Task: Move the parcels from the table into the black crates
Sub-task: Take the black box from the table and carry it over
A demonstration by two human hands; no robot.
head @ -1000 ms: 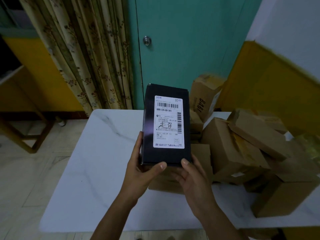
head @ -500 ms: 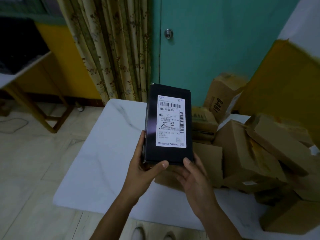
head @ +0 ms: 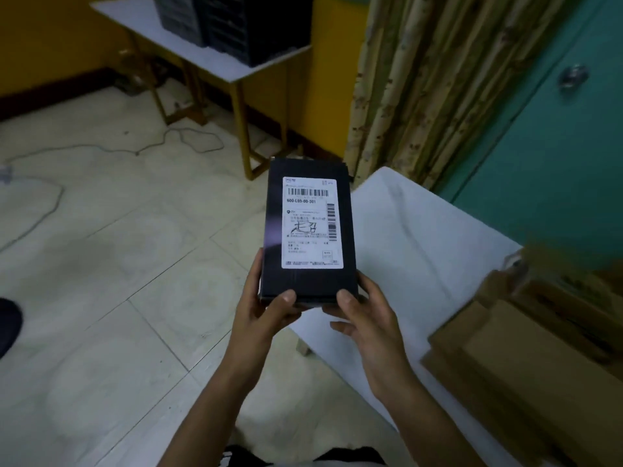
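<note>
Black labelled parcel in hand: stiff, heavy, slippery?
Probably stiff: the black parcel shows straight edges though gripped only at its near end. Likely light: left hand and right hand hold it out with thumbs and fingers alone. Its sheen hints it may be a bit slick.

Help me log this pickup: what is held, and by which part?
The black rectangular cardboard box with a white shipping label, held at its near end: left hand at the left corner, right hand at the right.

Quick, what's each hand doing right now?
Left hand: holding the black parcel at its near left corner, thumb on top.
Right hand: holding the same parcel at its near right corner, thumb on top.
</note>
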